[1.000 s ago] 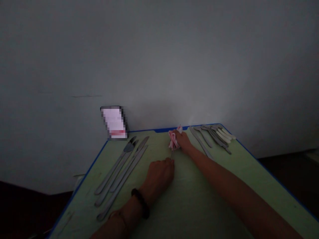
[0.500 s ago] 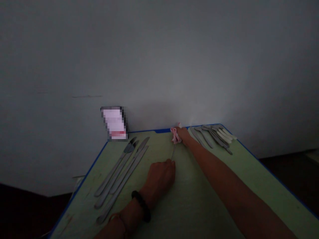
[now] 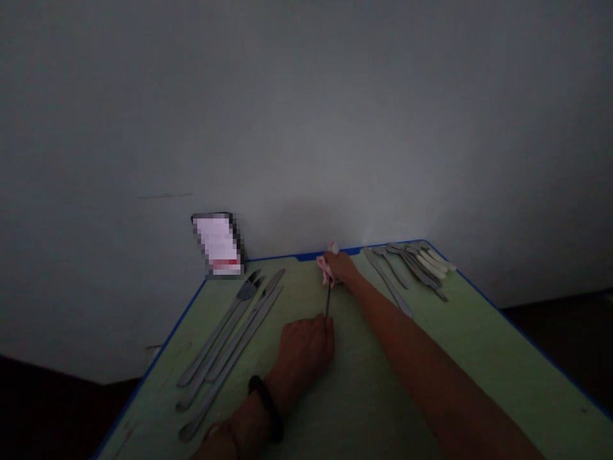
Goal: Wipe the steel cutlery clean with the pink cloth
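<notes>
My left hand (image 3: 309,348), with a dark bead bracelet at its wrist, is closed on the near end of a thin metal piece of cutlery (image 3: 327,301). It points away from me, and its far end is hidden in a pink and white cloth (image 3: 325,271). Closed around that cloth is my right hand (image 3: 342,267), near the table's far edge. The kind of cutlery cannot be made out. Left of my left hand lie several metal knives (image 3: 249,335) and spoons (image 3: 225,332), side by side.
More cutlery (image 3: 416,268), some with white handles (image 3: 435,260), lies at the far right; a knife (image 3: 390,285) reaches toward my right forearm. A blurred phone (image 3: 218,245) leans on the wall at the far left. The green table (image 3: 364,383) has a blue edge.
My right hand and the cloth have shifted slightly left and nearer, and the cloth is gathered more tightly around the cutlery. My left hand keeps its hold. The view has tilted a little.
</notes>
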### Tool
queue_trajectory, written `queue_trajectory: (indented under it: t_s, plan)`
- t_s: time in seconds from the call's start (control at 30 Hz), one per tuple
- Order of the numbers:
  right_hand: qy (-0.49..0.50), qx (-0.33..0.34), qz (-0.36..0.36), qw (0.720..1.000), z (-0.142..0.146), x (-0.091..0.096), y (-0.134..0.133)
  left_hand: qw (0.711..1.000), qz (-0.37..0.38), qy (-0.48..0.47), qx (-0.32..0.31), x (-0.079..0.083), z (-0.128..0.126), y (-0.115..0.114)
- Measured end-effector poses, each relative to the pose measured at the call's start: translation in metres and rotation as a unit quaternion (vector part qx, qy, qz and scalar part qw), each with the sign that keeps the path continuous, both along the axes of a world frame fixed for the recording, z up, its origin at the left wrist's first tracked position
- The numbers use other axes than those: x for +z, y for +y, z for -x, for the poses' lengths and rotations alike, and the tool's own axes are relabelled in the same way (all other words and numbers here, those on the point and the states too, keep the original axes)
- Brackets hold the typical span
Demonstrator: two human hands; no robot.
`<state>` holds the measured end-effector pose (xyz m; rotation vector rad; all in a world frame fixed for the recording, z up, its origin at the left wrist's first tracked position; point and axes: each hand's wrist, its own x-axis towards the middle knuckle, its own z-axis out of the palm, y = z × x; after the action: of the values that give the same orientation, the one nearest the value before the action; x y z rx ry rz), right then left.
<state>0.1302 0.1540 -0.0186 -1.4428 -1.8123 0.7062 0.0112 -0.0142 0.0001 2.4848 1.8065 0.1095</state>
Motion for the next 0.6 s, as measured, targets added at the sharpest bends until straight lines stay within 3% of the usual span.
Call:
queue_trajectory:
  t_s: [0.3,0.6]
  plan:
    - [0.017,-0.041,-0.018,0.999,0.003,0.000,-0.023,1.000,0.010,0.006,0.019,0.006,0.000,0.005]
    - [0.051,-0.043,-0.012,0.998,0.005,0.003,-0.029,1.000,0.002,-0.009,0.015,0.001,0.001,0.016]
